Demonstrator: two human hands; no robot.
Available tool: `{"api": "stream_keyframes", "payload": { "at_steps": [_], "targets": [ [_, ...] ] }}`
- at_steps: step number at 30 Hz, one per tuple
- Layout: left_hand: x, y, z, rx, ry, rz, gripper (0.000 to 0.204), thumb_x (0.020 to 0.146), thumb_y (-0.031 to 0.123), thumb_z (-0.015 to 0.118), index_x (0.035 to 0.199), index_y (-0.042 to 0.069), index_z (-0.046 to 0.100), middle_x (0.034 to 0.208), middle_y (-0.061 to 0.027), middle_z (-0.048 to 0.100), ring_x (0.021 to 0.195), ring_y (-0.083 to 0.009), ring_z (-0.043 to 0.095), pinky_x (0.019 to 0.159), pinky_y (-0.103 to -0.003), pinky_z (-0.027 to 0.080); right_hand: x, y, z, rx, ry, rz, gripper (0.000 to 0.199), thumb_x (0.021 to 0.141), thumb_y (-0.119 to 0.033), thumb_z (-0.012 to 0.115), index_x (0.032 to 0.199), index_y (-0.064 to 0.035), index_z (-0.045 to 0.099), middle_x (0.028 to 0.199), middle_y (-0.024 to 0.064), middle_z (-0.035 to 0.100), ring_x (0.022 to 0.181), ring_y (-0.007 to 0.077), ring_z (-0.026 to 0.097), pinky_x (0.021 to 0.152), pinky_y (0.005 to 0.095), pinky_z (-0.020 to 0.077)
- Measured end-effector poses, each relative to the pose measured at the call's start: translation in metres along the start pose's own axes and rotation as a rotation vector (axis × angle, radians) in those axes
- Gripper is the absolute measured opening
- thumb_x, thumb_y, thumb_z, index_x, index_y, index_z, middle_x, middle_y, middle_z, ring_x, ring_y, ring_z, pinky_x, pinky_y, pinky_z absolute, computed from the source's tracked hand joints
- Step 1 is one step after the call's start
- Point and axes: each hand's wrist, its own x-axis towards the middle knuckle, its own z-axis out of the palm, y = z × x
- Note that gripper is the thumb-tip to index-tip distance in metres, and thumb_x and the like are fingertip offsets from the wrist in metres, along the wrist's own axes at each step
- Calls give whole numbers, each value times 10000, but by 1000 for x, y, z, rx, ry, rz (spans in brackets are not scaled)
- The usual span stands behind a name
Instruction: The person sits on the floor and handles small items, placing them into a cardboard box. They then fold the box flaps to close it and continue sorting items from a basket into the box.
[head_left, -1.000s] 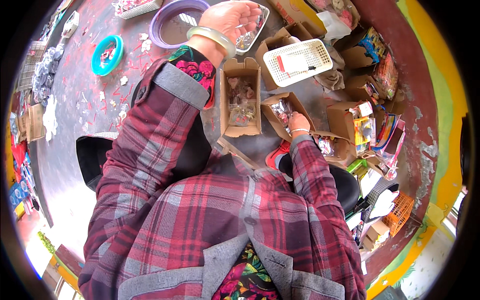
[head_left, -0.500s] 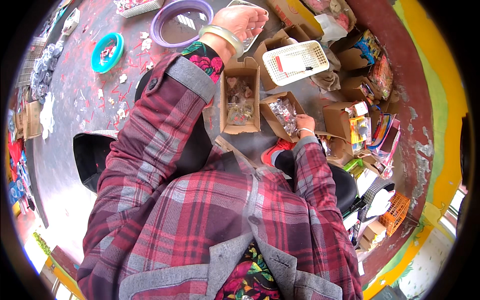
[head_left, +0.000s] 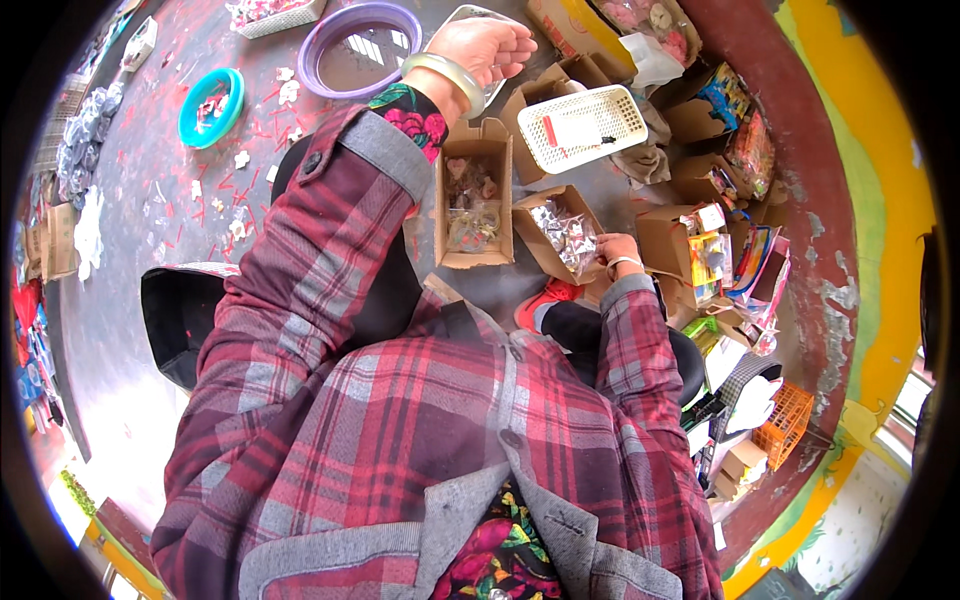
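Observation:
My left hand (head_left: 485, 48), with a pale bangle at its wrist, reaches to the far side over a white tray (head_left: 470, 12) that it partly covers. Its fingers are stretched out and loosely bent, and I see nothing in them. Lower right, my right hand (head_left: 618, 252) has its fingers closed on the right edge of a small tilted cardboard box (head_left: 535, 240). Shiny clear packets (head_left: 565, 235) fill that box. To its left stands another open cardboard box (head_left: 475, 259), holding clear bags of small pieces.
Beyond the boxes is a cream perforated basket (head_left: 585, 128) with a red-marked card. A purple basin (head_left: 310, 60) and a teal bowl (head_left: 236, 108) stand far left, with red and white scraps around. More boxes and an orange crate (head_left: 783, 425) line the right wall.
My right hand has shifted slightly right and up along the box edge, and its fingers are drawn in more. My left hand has barely moved. The view has shifted a little.

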Motion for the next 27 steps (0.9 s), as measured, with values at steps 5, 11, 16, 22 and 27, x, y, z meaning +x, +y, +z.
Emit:
{"api": "stream_keyframes", "payload": {
  "at_steps": [5, 11, 16, 22, 27],
  "targets": [
    [-4, 3, -2, 30, 13, -20, 254, 871, 151, 481, 1029, -28, 570, 1001, -135, 625, 855, -180, 598, 763, -255, 494, -5, -12, -2, -353, 68, -133, 101, 680, -74, 628, 751, -85, 700, 721, 79, 664, 592, 159, 640, 600, 282, 505],
    [-4, 3, -3, -20, 8, -16, 249, 869, 147, 493, 1019, -36, 571, 996, -145, 624, 882, -191, 606, 776, -259, 489, -6, -20, 0, -94, 70, -108, 123, 717, -17, 565, 778, -37, 671, 649, 85, 636, 503, 162, 615, 481, 289, 489],
    [-4, 2, 0, -34, -17, -5, 255, 870, 143, 494, 1022, -46, 570, 995, -154, 622, 906, -201, 607, 794, -262, 484, -14, -23, -2, -4, 63, -35, 132, 745, 39, 515, 806, 6, 628, 606, 84, 597, 455, 147, 568, 384, 261, 442],
    [-7, 6, 4, -92, 44, 11, 205, 859, 121, 513, 960, -35, 598, 927, -134, 632, 821, -184, 605, 709, -256, 481, -24, -44, -9, 149, 11, -69, 190, 725, 42, 497, 847, 8, 637, 661, 87, 617, 505, 132, 574, 437, 261, 475],
    [11, 0, -4, -148, 95, 83, 178, 849, 117, 518, 895, -27, 614, 849, -109, 637, 718, -152, 598, 615, -240, 479, -88, -117, -10, 223, -141, -279, 207, 755, 26, 528, 951, 24, 596, 843, 94, 622, 593, 140, 600, 492, 225, 487]
  ]
}}
